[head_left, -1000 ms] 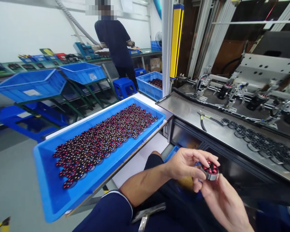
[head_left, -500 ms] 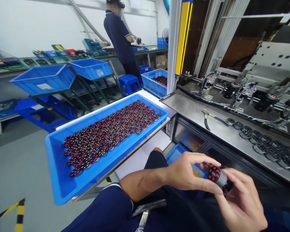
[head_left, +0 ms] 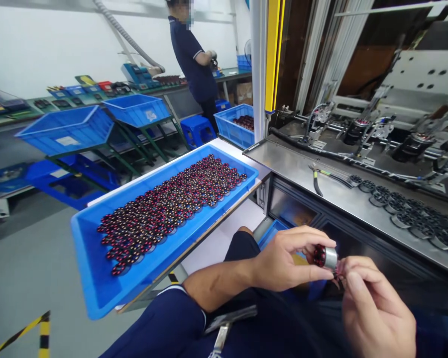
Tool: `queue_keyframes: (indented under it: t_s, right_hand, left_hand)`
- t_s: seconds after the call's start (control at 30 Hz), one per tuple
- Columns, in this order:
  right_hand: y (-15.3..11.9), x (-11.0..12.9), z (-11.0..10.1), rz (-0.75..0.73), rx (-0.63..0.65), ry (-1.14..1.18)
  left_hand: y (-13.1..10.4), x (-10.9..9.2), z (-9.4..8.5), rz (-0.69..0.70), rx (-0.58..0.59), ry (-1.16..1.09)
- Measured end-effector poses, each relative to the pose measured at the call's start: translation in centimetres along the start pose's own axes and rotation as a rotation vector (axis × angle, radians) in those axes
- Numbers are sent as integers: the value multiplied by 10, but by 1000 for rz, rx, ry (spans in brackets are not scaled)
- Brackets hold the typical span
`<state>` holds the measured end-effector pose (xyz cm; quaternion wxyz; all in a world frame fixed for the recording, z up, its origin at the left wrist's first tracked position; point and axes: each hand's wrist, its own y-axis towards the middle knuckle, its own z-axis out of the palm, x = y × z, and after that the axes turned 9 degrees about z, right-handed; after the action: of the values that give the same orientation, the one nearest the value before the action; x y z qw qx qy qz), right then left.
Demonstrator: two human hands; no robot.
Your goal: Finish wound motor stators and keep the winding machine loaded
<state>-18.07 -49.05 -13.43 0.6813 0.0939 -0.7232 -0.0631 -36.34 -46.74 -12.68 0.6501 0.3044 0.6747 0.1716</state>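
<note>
You have turned the wound stator (head_left: 324,256) on its side; it sits low at five o'clock, your left hand (head_left: 283,261) pinching its rim, your right hand (head_left: 373,306) closed on its leads, blue tray (head_left: 93,293) at nine o'clock.

Both hands are meeting low in front of the body.
The left hand (head_left: 283,261) is reaching across from a bent, bare forearm, thumb and fingers (head_left: 313,237) curling into a pinch on a small round motor part (head_left: 325,256). The right hand (head_left: 373,311) is coming up just beside it, back turned to the camera, fingertips (head_left: 353,266) closing in against the same part.
</note>
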Motion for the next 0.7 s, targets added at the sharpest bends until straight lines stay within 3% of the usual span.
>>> queue_keyframes:
  t_s: [0.1,0.23,0.33,0.47,0.57,0.7]
  right_hand:
    - [0,-5,-1,143,17,91]
    - [6,-11,-13,271,-11,139]
    - [11,-4,-24,163,11,142]
    - [16,21,-30,-2,227,-247]
    - [21,31,-31,-3,292,-366]
    - [33,21,-42,75,332,-319]
  left_hand:
    - [-1,2,1,-25,-7,-107]
    - [2,-2,-2,159,17,90]
    - [3,-7,-5,328,80,229]
    - [4,-12,-6,415,141,318]
    - [4,-15,-7,411,156,277]
    - [4,-18,-12,385,178,164]
